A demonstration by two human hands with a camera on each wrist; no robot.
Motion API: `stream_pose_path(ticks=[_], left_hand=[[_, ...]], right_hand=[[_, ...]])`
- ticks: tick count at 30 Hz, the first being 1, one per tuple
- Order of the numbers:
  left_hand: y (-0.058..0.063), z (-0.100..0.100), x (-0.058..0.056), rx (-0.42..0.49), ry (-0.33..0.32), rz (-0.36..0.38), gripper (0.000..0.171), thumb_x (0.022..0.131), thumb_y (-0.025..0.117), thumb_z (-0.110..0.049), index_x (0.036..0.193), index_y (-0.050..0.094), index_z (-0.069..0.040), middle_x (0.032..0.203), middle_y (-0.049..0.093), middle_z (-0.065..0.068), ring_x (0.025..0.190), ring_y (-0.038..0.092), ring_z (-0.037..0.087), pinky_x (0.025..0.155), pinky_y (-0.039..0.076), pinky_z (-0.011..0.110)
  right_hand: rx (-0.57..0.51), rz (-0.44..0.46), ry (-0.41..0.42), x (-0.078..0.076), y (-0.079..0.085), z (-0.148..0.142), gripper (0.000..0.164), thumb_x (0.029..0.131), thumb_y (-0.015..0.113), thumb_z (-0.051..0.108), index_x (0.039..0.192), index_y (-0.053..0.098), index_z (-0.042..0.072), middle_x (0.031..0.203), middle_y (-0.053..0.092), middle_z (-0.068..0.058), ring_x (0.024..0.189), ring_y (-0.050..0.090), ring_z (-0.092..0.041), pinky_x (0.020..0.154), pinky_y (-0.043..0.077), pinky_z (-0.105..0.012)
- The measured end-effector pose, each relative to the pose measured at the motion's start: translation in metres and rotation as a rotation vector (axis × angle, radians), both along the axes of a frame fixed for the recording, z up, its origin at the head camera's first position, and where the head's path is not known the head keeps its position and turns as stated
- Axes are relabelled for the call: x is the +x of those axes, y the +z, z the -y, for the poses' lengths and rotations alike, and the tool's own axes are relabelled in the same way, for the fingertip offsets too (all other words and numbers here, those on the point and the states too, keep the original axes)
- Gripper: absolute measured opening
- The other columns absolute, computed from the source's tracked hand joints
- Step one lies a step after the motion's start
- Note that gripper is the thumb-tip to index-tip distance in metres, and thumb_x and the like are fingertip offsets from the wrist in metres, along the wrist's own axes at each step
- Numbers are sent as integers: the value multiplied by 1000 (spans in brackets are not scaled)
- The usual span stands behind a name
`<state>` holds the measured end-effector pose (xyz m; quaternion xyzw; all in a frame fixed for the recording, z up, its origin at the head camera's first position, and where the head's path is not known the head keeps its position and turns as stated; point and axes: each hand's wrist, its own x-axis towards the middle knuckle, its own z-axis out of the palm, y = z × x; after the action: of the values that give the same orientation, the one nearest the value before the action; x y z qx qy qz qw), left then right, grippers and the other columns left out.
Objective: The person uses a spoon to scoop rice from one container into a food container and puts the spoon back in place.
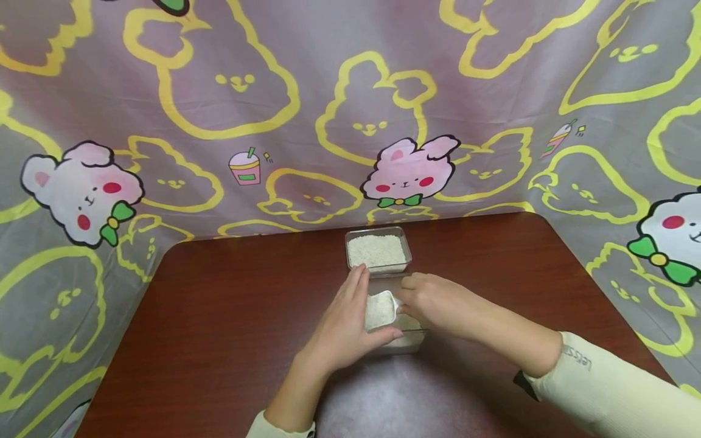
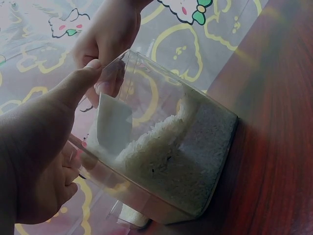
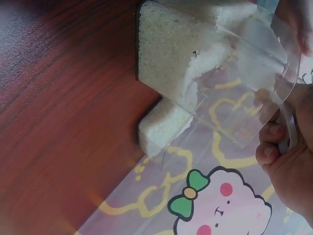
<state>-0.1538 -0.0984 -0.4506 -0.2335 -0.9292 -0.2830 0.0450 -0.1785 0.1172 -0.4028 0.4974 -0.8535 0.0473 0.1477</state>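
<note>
A clear plastic container [image 1: 402,345] with rice [image 2: 171,156] inside stands in front of me on the table. My left hand [image 1: 341,322] holds it by a near corner, the thumb along the near rim and the fingers against the left side. In my right hand [image 1: 438,303] is the handle of a white scoop [image 2: 113,125], gripped at the container's right side. The scoop's bowl is inside the container, with rice in it in the head view. The right wrist view shows the curved handle [image 3: 292,128] between the fingers and palm.
Just beyond the near container stands a second clear container [image 1: 406,265], filled with rice. Both are on a dark red-brown wooden table [image 1: 219,328]. A patterned cloth [image 1: 306,121] hangs around its back and sides.
</note>
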Motion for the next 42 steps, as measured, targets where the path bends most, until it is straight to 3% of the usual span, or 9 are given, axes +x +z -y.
stream_pose_path(ticks=[11, 17, 29, 42], left_hand=[[-2, 1, 1, -15, 6, 1, 116, 78, 65, -71, 157, 14, -4, 165, 12, 7, 152, 13, 20, 122, 22, 40], [-2, 1, 1, -10, 8, 10, 116, 78, 67, -69, 158, 14, -4, 165, 12, 7, 152, 13, 20, 122, 22, 41], [-2, 0, -1, -4, 9, 29, 115, 78, 68, -67, 158, 13, -5, 166, 10, 7, 152, 11, 20, 122, 21, 42], [-3, 0, -1, 13, 3, 19, 113, 78, 70, -65, 157, 17, -4, 165, 15, 10, 152, 13, 20, 121, 23, 42]], right_hand=[[-86, 110, -37, 3, 2, -12, 15, 87, 74, 15, 99, 71, 6, 81, 55, 3, 74, 51, -11, 66, 50, -26], [-125, 146, -66, 3, 4, -19, 19, 88, 73, 17, 104, 73, 8, 91, 64, 2, 84, 59, -12, 74, 55, -29], [-195, 181, -96, 4, 3, -32, 19, 88, 74, 20, 105, 73, 12, 86, 58, 9, 81, 51, -4, 68, 50, -22], [-232, 184, -89, 3, 3, -38, 17, 88, 73, 16, 104, 74, 12, 87, 59, 9, 81, 53, -4, 70, 52, -26]])
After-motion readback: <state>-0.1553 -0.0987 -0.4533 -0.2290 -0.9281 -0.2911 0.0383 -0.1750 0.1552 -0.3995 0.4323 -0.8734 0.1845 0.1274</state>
